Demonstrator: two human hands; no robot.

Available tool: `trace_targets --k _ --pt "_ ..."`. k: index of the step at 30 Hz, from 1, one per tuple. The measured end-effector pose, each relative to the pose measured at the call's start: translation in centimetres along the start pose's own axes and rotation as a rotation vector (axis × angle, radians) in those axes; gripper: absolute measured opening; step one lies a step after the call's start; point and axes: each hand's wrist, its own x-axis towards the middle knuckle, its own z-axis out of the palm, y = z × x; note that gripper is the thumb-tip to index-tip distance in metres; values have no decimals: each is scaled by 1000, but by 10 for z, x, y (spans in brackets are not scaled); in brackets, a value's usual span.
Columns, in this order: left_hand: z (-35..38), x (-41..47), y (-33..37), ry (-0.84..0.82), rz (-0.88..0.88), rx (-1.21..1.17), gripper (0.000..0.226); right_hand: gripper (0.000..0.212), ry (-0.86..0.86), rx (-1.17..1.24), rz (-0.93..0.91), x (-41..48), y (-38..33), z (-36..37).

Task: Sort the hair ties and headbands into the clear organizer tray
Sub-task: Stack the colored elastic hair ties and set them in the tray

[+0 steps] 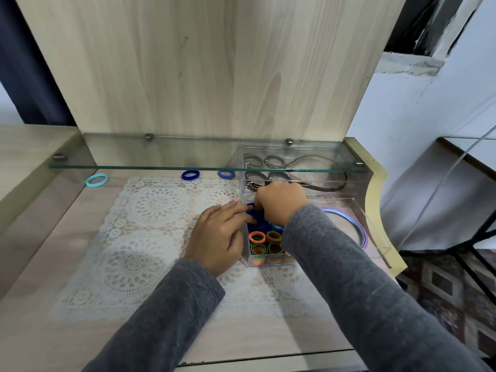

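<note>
Pale wood-grain desktop [40, 331] filled the near view, spread with a white lace mat [150, 237], as a person in grey sleeves reached in from 6 o'clock. At the mat's 3 o'clock edge stood the clear organizer tray [375, 237]. The left hand [220, 237] lay against the tray's left wall, its fingers straight and close together, their tips touching a dark blue hair tie [257, 214] at the rim of the tray's left compartment. The right hand [279, 202] came over from 5 o'clock, fingers curled down over the same tie with the thumb against it; the fingertips were hidden. Below the hands, at the 6 o'clock end of that compartment, orange and green hair ties [265, 245] stood packed on edge, with more blue ones just behind them. A blue-and-purple headband [357, 226] curved through the right-hand compartment. In the rear section, toward 12 o'clock, lay brown headbands [295, 162], partly seen through a glass shelf [161, 166] that crossed above the desk. Three ties remained loose on the desktop beyond the mat: a light blue hair tie [96, 180] at 10 o'clock, a navy hair tie [190, 175] near 12 and a mid-blue hair tie [226, 174] just beside the tray's far corner. A tall wooden back panel [201, 63] rose behind.
</note>
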Motion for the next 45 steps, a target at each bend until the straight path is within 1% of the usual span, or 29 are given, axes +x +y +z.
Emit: trace_targets --k 5,9,11,14,16,19,22,28,30,33,36,39,45 --pt "-3 1 3 27 -51 -5 45 25 -60 10 4 0 -2 -5" --pt "-4 1 3 35 -55 4 45 31 -70 55 -12 -5 3 -11" --pt "-5 1 4 55 -58 11 45 31 -42 77 -16 -8 7 -12" --pt "-6 1 5 83 -75 18 45 21 65 137 -25 -8 13 -8" --pt "-6 1 5 88 -86 23 44 20 116 198 -46 -8 15 -2" --pt "-5 1 3 73 -91 32 45 21 106 252 -93 -8 15 6" --pt "-4 1 3 63 -82 39 44 24 90 241 -117 -8 14 13" --pt "-5 0 3 50 -72 30 43 24 148 240 -144 -9 14 24" --pt "-5 0 4 46 -75 28 43 24 181 274 -122 -9 16 24" --pt "-6 0 5 40 -38 9 40 25 231 340 -3 -11 21 24" --pt "-5 -1 5 16 12 -10 38 15 168 287 93 -13 22 26" --pt "-5 -1 4 10 15 -8 36 17 88 262 107 -15 18 27" --pt "-4 -1 5 7 12 -3 36 22 116 189 63 -11 9 28"
